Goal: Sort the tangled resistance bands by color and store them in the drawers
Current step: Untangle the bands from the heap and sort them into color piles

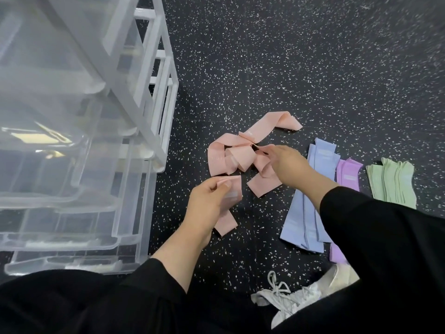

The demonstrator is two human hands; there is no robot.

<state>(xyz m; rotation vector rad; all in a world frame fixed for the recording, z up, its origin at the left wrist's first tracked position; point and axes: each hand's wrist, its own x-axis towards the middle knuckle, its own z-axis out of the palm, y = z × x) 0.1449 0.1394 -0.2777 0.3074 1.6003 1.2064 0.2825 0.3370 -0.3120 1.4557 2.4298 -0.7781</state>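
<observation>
A tangle of pink resistance bands [237, 155] lies on the black speckled floor in the middle of the head view. My left hand [207, 206] grips one folded pink band [232, 189] just in front of the tangle. My right hand [287, 162] reaches into the tangle's right side and pinches a pink strip near its knot. To the right lie flat piles: blue bands [305, 208], purple bands [348, 174] and green bands [392, 182]. The clear plastic drawers [72, 169] stand pulled out at the left.
A white frame [154, 92] holds the drawer unit at the left. A grey laced shoe [286, 300] sits at the bottom, in front of the blue pile. Black sleeves and clothing fill the lower edge. Speckled floor [289, 56] stretches beyond the bands.
</observation>
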